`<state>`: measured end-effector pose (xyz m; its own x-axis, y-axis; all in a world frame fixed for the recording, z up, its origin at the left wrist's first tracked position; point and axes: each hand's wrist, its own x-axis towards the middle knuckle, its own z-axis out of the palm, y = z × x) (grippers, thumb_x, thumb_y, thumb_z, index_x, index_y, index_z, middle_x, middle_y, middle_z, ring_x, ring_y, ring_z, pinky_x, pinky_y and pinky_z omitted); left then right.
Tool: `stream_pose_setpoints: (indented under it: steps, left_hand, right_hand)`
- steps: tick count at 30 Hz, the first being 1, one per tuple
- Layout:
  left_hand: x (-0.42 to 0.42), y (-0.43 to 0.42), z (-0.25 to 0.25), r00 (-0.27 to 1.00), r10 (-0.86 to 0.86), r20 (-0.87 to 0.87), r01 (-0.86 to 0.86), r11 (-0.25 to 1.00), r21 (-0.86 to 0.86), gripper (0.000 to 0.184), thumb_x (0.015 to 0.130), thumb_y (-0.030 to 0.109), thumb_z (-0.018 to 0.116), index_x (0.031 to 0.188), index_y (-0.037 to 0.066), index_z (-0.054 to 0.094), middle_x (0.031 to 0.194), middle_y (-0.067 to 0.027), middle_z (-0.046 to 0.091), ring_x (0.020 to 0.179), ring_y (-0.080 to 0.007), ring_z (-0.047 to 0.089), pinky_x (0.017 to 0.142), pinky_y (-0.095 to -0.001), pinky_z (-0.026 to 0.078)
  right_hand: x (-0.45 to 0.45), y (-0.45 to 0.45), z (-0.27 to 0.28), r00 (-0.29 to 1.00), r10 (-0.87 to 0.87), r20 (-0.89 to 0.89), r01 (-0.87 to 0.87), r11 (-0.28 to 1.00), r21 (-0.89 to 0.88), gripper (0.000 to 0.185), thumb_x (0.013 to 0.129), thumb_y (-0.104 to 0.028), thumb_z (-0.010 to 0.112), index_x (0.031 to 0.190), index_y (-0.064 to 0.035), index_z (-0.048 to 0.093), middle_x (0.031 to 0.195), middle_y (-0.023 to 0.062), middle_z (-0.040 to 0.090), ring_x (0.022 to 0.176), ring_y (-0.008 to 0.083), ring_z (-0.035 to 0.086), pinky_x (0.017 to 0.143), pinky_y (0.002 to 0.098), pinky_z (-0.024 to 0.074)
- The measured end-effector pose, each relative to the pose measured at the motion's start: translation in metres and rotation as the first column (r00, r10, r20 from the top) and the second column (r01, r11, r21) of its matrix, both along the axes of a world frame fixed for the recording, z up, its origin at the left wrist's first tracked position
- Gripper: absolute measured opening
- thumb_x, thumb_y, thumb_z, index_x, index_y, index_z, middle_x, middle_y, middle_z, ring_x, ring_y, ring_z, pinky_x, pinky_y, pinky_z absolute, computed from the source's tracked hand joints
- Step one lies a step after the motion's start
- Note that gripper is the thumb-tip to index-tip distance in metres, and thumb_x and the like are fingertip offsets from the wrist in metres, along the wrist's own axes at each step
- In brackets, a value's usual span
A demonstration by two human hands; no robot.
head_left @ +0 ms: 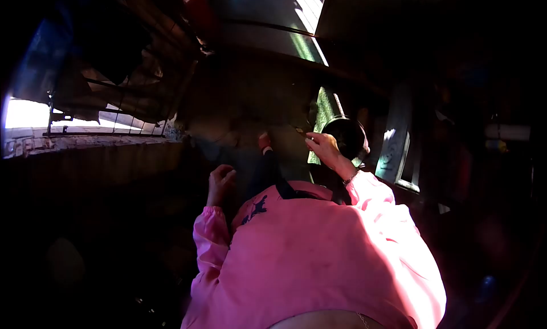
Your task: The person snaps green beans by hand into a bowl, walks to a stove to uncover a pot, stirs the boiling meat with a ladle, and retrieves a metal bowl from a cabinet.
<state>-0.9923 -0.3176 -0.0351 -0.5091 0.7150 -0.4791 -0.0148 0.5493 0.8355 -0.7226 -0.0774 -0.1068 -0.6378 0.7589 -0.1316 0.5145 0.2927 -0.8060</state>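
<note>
My right hand (327, 150), in a pink sleeve with a bracelet at the wrist, pinches a small yellowish-brown object (301, 132) between thumb and fingertips. It is too small and dark to name. Just right of that hand stands a dark round container (345, 136), its inside in shadow. My left hand (221, 183) hangs at the left with its fingers bent; nothing can be made out in them. Below both hands, a pink garment (307, 255) covers my body, and a foot in a red shoe (264, 141) shows between the hands.
A barred window opening (85, 117) with a rough sill is at the left. A sunlit green strip (325, 106) runs behind the container. A pale upright board (393, 141) stands to the right. A flat panel (268, 7) lies at the top. Deep shadow hides the rest.
</note>
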Motion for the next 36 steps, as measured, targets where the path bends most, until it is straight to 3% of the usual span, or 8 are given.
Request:
stream_pose_setpoints:
  steps: [6, 8, 11, 17, 25, 28, 31, 36]
  left_hand:
    - [-0.121, 0.055, -0.01, 0.997, 0.075, -0.029, -0.074, 0.997, 0.026, 0.019, 0.081, 0.014, 0.062, 0.091, -0.003, 0.064, 0.068, -0.0041, 0.06, 0.057, -0.0091, 0.055, 0.051, -0.0237, 0.044]
    - [-0.15, 0.075, -0.014, 0.996, 0.059, -0.069, -0.058, 0.998, 0.018, 0.018, 0.081, 0.013, 0.063, 0.091, -0.002, 0.064, 0.067, -0.004, 0.06, 0.056, -0.0088, 0.055, 0.05, -0.0232, 0.045]
    - [-0.182, 0.129, -0.021, 0.999, 0.036, -0.04, -0.033, 0.997, 0.071, 0.017, 0.082, 0.013, 0.063, 0.093, -0.001, 0.064, 0.067, -0.0035, 0.06, 0.055, -0.008, 0.055, 0.049, -0.0225, 0.045]
    - [-0.203, 0.244, -0.014, 0.989, -0.019, 0.145, -0.014, 0.974, 0.225, 0.015, 0.084, 0.014, 0.064, 0.094, 0.002, 0.061, 0.069, 0.0005, 0.058, 0.055, -0.0063, 0.053, 0.047, -0.0218, 0.044]
    - [-0.264, 0.336, 0.018, 0.989, 0.132, 0.071, -0.145, 0.963, 0.229, 0.013, 0.084, 0.011, 0.063, 0.094, 0.002, 0.061, 0.071, -0.0006, 0.058, 0.059, -0.0063, 0.054, 0.047, -0.0208, 0.045]
    - [-0.283, 0.368, 0.042, 0.983, 0.173, 0.066, -0.183, 0.958, 0.223, 0.015, 0.085, 0.01, 0.064, 0.096, 0.002, 0.06, 0.072, -0.0011, 0.058, 0.061, -0.0061, 0.055, 0.048, -0.0207, 0.046]
    - [-0.313, 0.405, 0.041, 0.975, 0.22, 0.044, -0.224, 0.947, 0.232, 0.017, 0.085, 0.011, 0.064, 0.098, 0.002, 0.06, 0.073, -0.0009, 0.058, 0.061, -0.0058, 0.054, 0.05, -0.0204, 0.046]
    - [-0.404, 0.493, 0.045, 0.932, 0.353, -0.079, -0.313, 0.896, 0.314, 0.024, 0.085, 0.013, 0.065, 0.105, 0.003, 0.058, 0.075, 0.0003, 0.055, 0.061, -0.006, 0.052, 0.055, -0.0202, 0.046]
  right_hand:
    - [-0.017, 0.041, -0.002, 0.958, -0.076, 0.277, 0.167, 0.932, -0.323, 0.02, 0.086, -0.018, 0.059, 0.098, -0.0025, 0.065, 0.067, 0.0048, 0.062, 0.053, 0.0089, 0.06, 0.048, 0.0239, 0.0477]
    - [-0.008, 0.047, -0.014, 0.953, -0.146, 0.267, 0.18, 0.978, -0.107, 0.024, 0.083, -0.023, 0.061, 0.096, -0.0036, 0.066, 0.075, 0.0143, 0.064, 0.072, 0.0201, 0.065, 0.066, 0.033, 0.0506]
    - [0.007, 0.063, -0.028, 0.878, -0.466, 0.114, 0.466, 0.775, -0.426, 0.02, 0.082, -0.017, 0.063, 0.095, -0.0026, 0.066, 0.076, 0.0126, 0.065, 0.072, 0.0204, 0.064, 0.066, 0.0324, 0.0503]
    - [-0.002, 0.129, 0.002, 0.758, -0.574, 0.31, 0.641, 0.57, -0.514, 0.016, 0.084, -0.013, 0.063, 0.093, -0.0002, 0.065, 0.068, 0.0045, 0.061, 0.061, 0.0127, 0.06, 0.056, 0.0267, 0.0493]
    - [-0.084, 0.296, -0.019, 0.928, -0.315, 0.201, 0.352, 0.918, -0.184, 0.015, 0.086, -0.014, 0.061, 0.09, 0.0, 0.065, 0.066, 0.0033, 0.061, 0.054, 0.0084, 0.054, 0.051, 0.0244, 0.045]
    - [-0.165, 0.358, 0.0, 0.956, -0.221, 0.193, 0.225, 0.974, 0.0, 0.033, 0.083, -0.03, 0.06, 0.102, -0.0043, 0.067, 0.095, 0.0143, 0.068, 0.09, 0.0298, 0.064, 0.085, 0.0367, 0.0486]
    - [-0.26, 0.409, 0.01, 0.986, -0.16, 0.042, 0.165, 0.921, -0.352, 0.037, 0.085, -0.021, 0.064, 0.114, 0.0025, 0.06, 0.091, 0.0108, 0.067, 0.072, 0.0124, 0.063, 0.065, 0.0252, 0.0521]
    - [-0.433, 0.536, 0.059, 0.984, 0.078, -0.163, -0.114, 0.967, -0.229, 0.028, 0.088, -0.019, 0.059, 0.107, 0.0017, 0.062, 0.067, 0.0026, 0.059, 0.06, 0.0086, 0.051, 0.055, 0.0255, 0.0419]
